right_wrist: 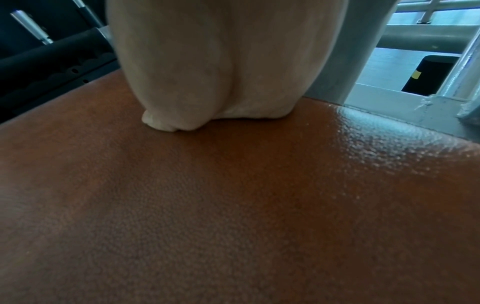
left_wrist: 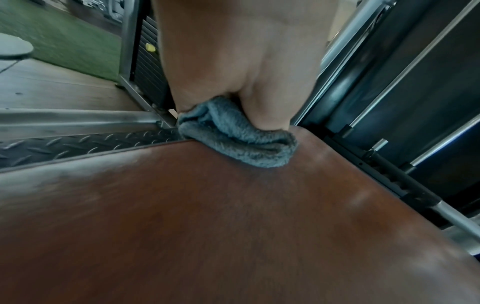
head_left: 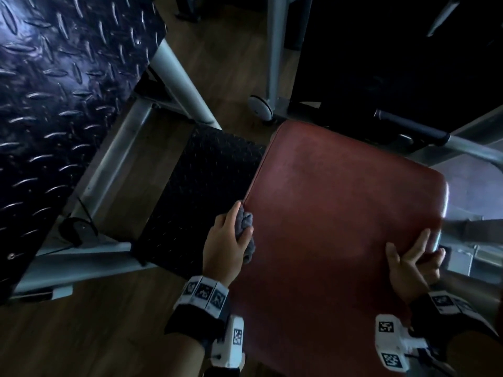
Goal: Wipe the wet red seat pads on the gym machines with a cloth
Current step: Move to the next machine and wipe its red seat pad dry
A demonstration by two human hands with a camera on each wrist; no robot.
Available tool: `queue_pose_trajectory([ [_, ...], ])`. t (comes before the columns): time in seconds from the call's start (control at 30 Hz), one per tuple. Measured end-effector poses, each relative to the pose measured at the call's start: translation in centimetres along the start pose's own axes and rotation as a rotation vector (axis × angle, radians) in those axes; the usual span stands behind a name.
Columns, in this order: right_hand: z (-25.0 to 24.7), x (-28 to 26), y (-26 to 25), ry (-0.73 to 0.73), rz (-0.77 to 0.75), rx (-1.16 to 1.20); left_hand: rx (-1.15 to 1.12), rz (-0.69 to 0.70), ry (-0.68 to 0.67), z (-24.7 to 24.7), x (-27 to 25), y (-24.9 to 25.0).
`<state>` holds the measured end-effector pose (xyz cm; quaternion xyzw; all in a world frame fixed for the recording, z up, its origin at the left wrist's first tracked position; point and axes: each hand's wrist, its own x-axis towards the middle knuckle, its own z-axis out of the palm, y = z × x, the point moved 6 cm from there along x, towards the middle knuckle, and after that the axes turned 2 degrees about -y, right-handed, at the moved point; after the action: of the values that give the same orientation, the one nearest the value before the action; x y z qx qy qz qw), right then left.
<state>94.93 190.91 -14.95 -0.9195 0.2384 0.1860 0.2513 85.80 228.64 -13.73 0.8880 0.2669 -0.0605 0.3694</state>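
A large red seat pad (head_left: 340,213) fills the middle of the head view, tilted on a grey machine frame. My left hand (head_left: 228,238) grips a bunched grey cloth (head_left: 245,227) and holds it against the pad's left edge. The left wrist view shows the cloth (left_wrist: 239,144) squeezed under the palm on the red pad (left_wrist: 207,226). My right hand (head_left: 411,257) lies flat with spread fingers on the pad's right side near its edge. In the right wrist view the palm (right_wrist: 221,72) presses the red pad (right_wrist: 207,205), which shines wet at the right edge.
A black diamond-plate footplate (head_left: 54,91) rises at the left, with a smaller textured step (head_left: 201,191) beside the pad. Grey frame tubes (head_left: 185,83) cross behind. A black-gripped handle bar (head_left: 413,126) sits past the pad's far right. Wooden floor (head_left: 95,336) lies below.
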Motion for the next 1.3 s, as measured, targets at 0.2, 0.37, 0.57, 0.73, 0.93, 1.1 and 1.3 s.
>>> queue_pose_trajectory([
  [0.2, -0.3, -0.1, 0.0, 0.014, -0.029, -0.007, 0.056, -0.015, -0.003, 0.1, 3.3, 1.9],
  [0.37, -0.5, -0.1, 0.0, 0.010, -0.045, -0.014, 0.077, -0.033, 0.009, -0.1, 0.6, 0.7],
  [0.57, -0.5, 0.3, 0.4, -0.108, -0.014, 0.041, 0.116, -0.125, -0.004, -0.3, -4.6, -1.9],
  [0.73, -0.2, 0.6, 0.9, -0.194, -0.025, 0.051, 0.175, -0.152, 0.036, 0.2, -1.9, -0.4],
  [0.93, 0.1, 0.8, 1.2, -0.229, -0.035, 0.035, 0.165, -0.135, 0.012, 0.4, -1.1, 0.0],
  [1.1, 0.1, 0.8, 1.2, -0.248, -0.030, -0.042, 0.139, -0.174, -0.009, -0.2, -4.9, -2.1],
  [1.3, -0.1, 0.6, 0.9, -0.263, -0.035, -0.065, 0.135, -0.226, -0.015, -0.7, -10.7, -5.6],
])
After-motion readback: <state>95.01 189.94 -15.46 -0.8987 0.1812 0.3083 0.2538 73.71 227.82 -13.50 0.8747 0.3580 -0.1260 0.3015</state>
